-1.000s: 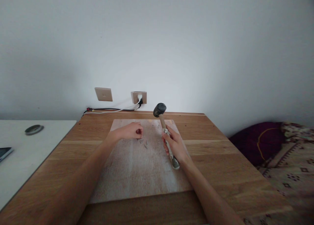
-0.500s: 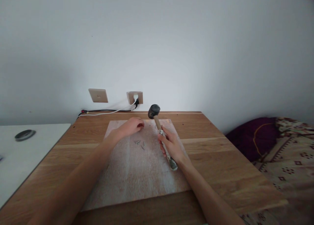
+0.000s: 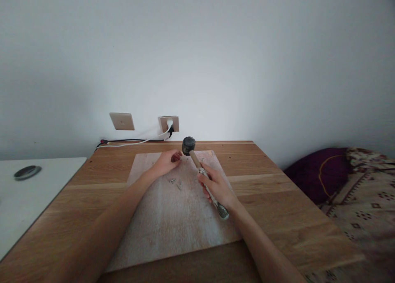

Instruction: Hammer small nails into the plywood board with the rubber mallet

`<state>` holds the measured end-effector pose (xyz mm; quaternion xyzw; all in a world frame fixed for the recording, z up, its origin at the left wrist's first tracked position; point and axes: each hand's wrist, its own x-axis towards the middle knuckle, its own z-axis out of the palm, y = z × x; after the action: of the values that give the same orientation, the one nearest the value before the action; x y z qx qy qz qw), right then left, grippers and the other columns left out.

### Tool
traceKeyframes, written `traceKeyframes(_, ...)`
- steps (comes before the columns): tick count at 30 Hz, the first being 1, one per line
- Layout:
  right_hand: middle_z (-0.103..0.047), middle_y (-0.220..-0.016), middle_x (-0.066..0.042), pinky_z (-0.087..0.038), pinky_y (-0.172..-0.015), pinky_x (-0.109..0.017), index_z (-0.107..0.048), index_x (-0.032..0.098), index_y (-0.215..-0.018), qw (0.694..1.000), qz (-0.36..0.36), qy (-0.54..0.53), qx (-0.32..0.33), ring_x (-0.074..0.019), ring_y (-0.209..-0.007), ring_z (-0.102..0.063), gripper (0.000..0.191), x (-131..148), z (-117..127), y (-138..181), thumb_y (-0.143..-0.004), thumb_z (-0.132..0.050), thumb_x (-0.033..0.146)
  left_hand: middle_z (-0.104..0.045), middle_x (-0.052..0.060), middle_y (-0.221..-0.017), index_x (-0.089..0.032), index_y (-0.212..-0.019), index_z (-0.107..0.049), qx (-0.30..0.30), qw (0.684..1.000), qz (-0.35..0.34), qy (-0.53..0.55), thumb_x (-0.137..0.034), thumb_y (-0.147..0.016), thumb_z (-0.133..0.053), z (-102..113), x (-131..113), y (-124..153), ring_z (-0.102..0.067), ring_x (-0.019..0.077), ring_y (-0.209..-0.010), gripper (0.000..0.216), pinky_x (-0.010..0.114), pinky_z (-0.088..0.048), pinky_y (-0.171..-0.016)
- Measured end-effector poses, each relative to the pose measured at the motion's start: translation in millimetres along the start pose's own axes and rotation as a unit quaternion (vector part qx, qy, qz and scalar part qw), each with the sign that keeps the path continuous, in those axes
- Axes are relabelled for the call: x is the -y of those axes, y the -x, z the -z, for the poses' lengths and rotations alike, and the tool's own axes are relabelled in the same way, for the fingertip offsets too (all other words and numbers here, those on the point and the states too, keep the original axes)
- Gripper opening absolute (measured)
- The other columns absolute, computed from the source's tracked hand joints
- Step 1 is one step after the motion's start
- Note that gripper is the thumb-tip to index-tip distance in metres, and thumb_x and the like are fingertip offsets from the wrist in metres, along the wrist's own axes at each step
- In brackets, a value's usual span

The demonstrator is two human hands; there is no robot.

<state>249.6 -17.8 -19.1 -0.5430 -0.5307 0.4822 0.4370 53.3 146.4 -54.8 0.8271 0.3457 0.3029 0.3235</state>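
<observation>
The right hand (image 3: 217,187) is wrapping its fingers around the mid-handle of a probably head-heavy hammer (image 3: 189,145) near the board's (image 3: 173,221) far edge, where the left hand (image 3: 168,160) is pinching something too small to identify.

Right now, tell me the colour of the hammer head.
Black hammer head, seen in the head view.

Right hand (image 3: 218,187) gripping hammer (image 3: 202,171), nails (image 3: 175,183) on board (image 3: 173,217)

on my wooden table (image 3: 277,184)'s far side: wall switch plate (image 3: 121,121), socket (image 3: 168,123) with plugged cables (image 3: 132,142). left: white surface (image 3: 27,200) bearing round dark disc (image 3: 27,172). right: purple cushion (image 3: 317,171), patterned fabric (image 3: 364,204).
</observation>
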Motion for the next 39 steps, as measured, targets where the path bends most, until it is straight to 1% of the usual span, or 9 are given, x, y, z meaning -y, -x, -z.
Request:
traceKeyframes(5,-0.051,-0.068,0.008,-0.038,-0.031,-0.019,-0.064,0.024,-0.125,1.0,-0.021,0.004,0.013,-0.0076,-0.037,-0.044,0.038,0,2,3,-0.091,-0.061,0.04,-0.075,0.002,-0.084,-0.018,-0.106,-0.069,-0.02,1.0,0.013,0.01,-0.018,-0.078,-0.07,-1,3,1,-0.069,0.0198,-0.078,0.028,0.032,-0.054,-0.076)
traceKeyframes(9,-0.052,-0.068,0.008,-0.039,-0.03,-0.02,-0.064,0.022,-0.125,1.0,-0.013,0.006,0.026,-0.0075,-0.037,-0.043,0.038,-1,-1,2,-0.092,-0.06,0.04,-0.077,0.004,-0.088,-0.017,-0.106,-0.071,-0.025,1.0,0.01,0.011,-0.016,-0.079,-0.069,-1,5,1,-0.07,0.0202,-0.079,0.028,0.032,-0.054,-0.077)
traceKeyframes(12,-0.05,-0.066,0.009,-0.039,-0.03,-0.019,-0.064,0.021,-0.119,0.999,-0.004,0.018,0.036,-0.0075,-0.036,-0.044,0.034,-4,-3,2,-0.092,-0.058,0.041,-0.078,0.006,-0.091,-0.016,-0.104,-0.071,-0.028,1.0,0.011,0.008,-0.015,-0.08,-0.067,-1,6,1,-0.071,0.0207,-0.081,0.025,0.032,-0.055,-0.078)
traceKeyframes(14,-0.05,-0.064,0.009,-0.038,-0.029,-0.018,-0.064,0.02,-0.116,0.999,-0.001,0.028,0.042,-0.0072,-0.036,-0.043,0.032,-5,-4,1,-0.092,-0.058,0.041,-0.078,0.005,-0.091,-0.016,-0.105,-0.071,-0.031,0.999,0.016,0.007,-0.013,-0.078,-0.067,-1,7,2,-0.072,0.0206,-0.081,0.028,0.032,-0.055,-0.078)
traceKeyframes(17,-0.049,-0.062,0.01,-0.038,-0.03,-0.018,-0.063,0.019,-0.117,0.998,0.001,0.041,0.045,-0.0076,-0.036,-0.044,0.033,-6,-4,2,-0.093,-0.057,0.041,-0.078,0.004,-0.091,-0.017,-0.109,-0.071,-0.04,0.999,0.02,0.001,-0.01,-0.075,-0.069,0,6,3,-0.071,0.02,-0.081,0.035,0.031,-0.055,-0.077)
traceKeyframes(21,-0.047,-0.06,0.011,-0.039,-0.029,-0.018,-0.062,0.019,-0.119,0.998,0.003,0.039,0.042,-0.0078,-0.036,-0.043,0.035,-3,-4,3,-0.093,-0.056,0.041,-0.077,0.004,-0.088,-0.016,-0.108,-0.071,-0.042,0.999,0.023,-0.002,-0.011,-0.076,-0.069,0,5,2,-0.07,0.0194,-0.078,0.032,0.031,-0.056,-0.076)
traceKeyframes(26,-0.049,-0.063,0.01,-0.038,-0.029,-0.018,-0.062,0.02,-0.118,0.998,-0.006,0.039,0.045,-0.0074,-0.036,-0.043,0.034,-4,-4,2,-0.092,-0.057,0.04,-0.078,0.004,-0.09,-0.016,-0.109,-0.071,-0.037,0.999,0.023,0.0,-0.009,-0.074,-0.067,1,6,2,-0.071,0.0202,-0.079,0.036,0.032,-0.056,-0.077)
traceKeyframes(35,-0.048,-0.062,0.009,-0.039,-0.03,-0.02,-0.062,0.019,-0.117,0.997,-0.003,0.057,0.052,-0.0087,-0.036,-0.044,0.031,-6,-3,2,-0.094,-0.057,0.038,-0.076,0.004,-0.09,-0.017,-0.11,-0.068,-0.033,0.999,0.033,0.015,-0.015,-0.074,-0.068,0,8,1,-0.07,0.0211,-0.08,0.036,0.034,-0.056,-0.079)
traceKeyframes(39,-0.049,-0.064,0.009,-0.038,-0.03,-0.02,-0.063,0.019,-0.117,0.998,-0.007,0.045,0.051,-0.0084,-0.037,-0.044,0.032,-7,-4,2,-0.092,-0.057,0.039,-0.072,0.005,-0.096,-0.017,-0.109,-0.067,-0.008,0.999,0.026,-0.027,-0.026,-0.074,-0.073,17,-2,7,-0.066,0.0216,-0.085,0.038,0.033,-0.053,-0.078)
